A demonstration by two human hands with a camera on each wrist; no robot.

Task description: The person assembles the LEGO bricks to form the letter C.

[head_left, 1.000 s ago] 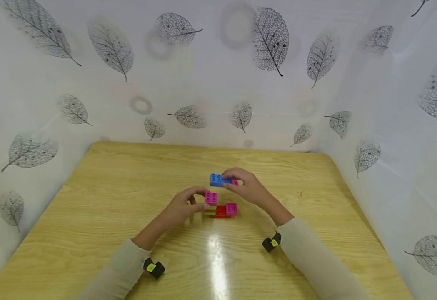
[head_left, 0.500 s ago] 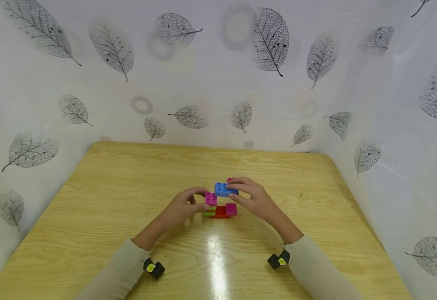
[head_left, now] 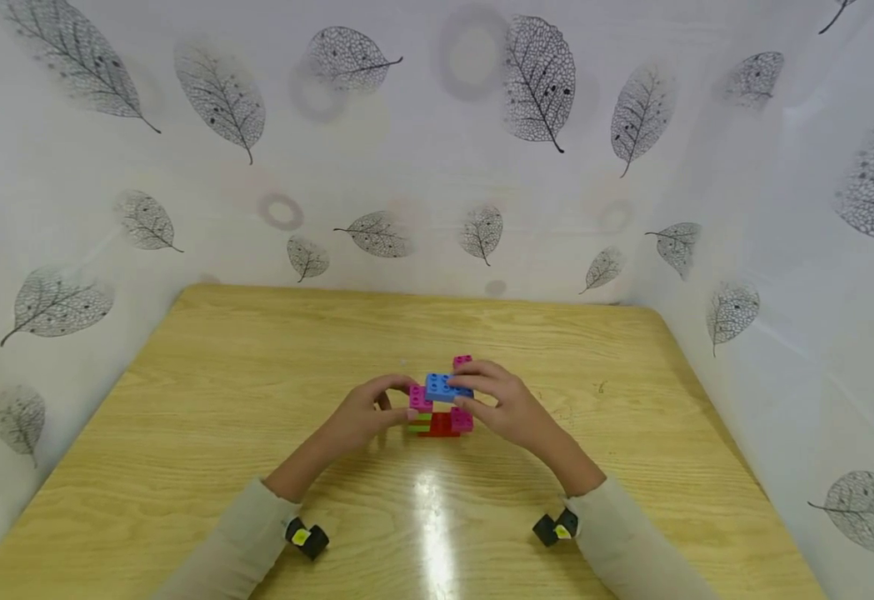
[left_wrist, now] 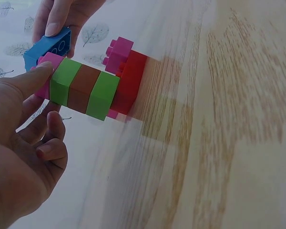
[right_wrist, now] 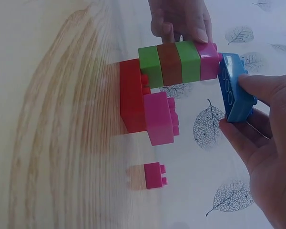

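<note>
My left hand [head_left: 365, 412] pinches the pink brick [left_wrist: 51, 62] at the top of a stack. Under that brick come a green brick [right_wrist: 187, 61], a brown brick [right_wrist: 169, 64] and another green brick [right_wrist: 150, 67]. They stand on one end of a long red brick [right_wrist: 131, 95] on the table. A second pink brick [right_wrist: 158, 118] sits on the red brick's other end. My right hand [head_left: 507, 404] holds a long blue brick [head_left: 440, 387] by finger and thumb, tilted, one end at the studs of the top pink brick. Whether it is pressed on, I cannot tell.
A loose pink brick [right_wrist: 153, 175] lies on the wooden table [head_left: 294, 333], behind the stack and partly behind my right hand in the head view. A white leaf-patterned sheet [head_left: 422, 167] borders the table at the back and sides.
My right hand has brought the blue brick toward me and down, from behind the stack to the top pink brick. The loose pink brick shows more. My left hand has stayed in place.
</note>
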